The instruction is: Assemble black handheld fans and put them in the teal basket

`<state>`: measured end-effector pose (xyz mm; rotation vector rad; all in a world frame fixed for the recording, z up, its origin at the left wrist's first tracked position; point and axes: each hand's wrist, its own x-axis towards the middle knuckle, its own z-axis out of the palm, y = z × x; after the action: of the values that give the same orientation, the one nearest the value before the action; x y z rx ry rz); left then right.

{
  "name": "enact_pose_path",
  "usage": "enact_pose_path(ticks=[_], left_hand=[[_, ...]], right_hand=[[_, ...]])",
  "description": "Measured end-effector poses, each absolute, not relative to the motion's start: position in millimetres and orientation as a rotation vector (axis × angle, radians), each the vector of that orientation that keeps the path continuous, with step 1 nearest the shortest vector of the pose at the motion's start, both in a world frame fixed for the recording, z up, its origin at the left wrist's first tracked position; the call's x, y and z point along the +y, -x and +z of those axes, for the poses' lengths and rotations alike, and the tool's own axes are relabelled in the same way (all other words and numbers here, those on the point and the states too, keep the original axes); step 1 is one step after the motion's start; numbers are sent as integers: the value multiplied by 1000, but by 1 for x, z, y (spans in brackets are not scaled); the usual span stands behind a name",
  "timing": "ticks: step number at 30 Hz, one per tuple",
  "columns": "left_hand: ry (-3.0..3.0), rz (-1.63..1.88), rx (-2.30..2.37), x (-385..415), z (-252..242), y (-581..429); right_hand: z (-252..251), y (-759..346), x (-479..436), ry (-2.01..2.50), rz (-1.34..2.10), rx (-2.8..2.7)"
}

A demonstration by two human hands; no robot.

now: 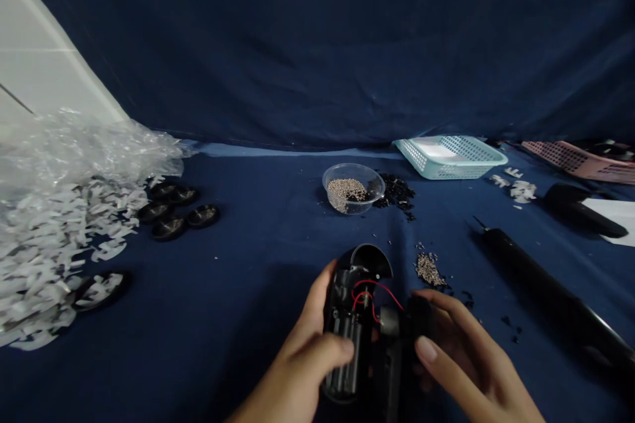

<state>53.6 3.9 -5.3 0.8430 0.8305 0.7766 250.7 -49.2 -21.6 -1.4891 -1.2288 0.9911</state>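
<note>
My left hand [317, 350] is closed around a black plastic housing [368, 258] with a rounded top, the thumb pressed on its ribbed inside. Red wires [380, 287] loop out of this housing toward a small metal motor [389, 321] at its right. My right hand [461, 350] grips a dark black part [419, 317] beside the motor, thumb in front and fingers behind. The lower ends of both black parts are dim and hard to make out. Just beyond my right hand lies a small pile of screws [429, 269] on the blue cloth.
A clear bowl of screws [353, 188] stands ahead, small black pieces [397, 192] beside it. An electric screwdriver [546, 284] lies at the right. Turquoise [451, 158] and pink baskets [580, 162] are behind. At the left are white plastic pieces [44, 258], black round caps [171, 225] and clear plastic wrap [84, 145].
</note>
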Motion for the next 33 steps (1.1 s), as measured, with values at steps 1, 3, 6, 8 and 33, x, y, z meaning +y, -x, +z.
enact_pose_path(ticks=[1, 3, 6, 8, 33], left_hand=[[-747, 761, 795, 7, -6, -54], [-636, 725, 800, 10, -6, -54], [-650, 649, 914, 13, -2, -52], [-692, 609, 974, 15, 0, -51], [-929, 668, 1098, 12, -10, -53]], right_hand=[[-23, -254, -47, 1529, 1078, -1225], [-26, -261, -43, 1644, 1179, -1221], [-25, -264, -41, 1819, 913, -1349], [-19, -261, -39, 1796, 602, -1492], [9, -212, 8, 1586, 363, -2282]])
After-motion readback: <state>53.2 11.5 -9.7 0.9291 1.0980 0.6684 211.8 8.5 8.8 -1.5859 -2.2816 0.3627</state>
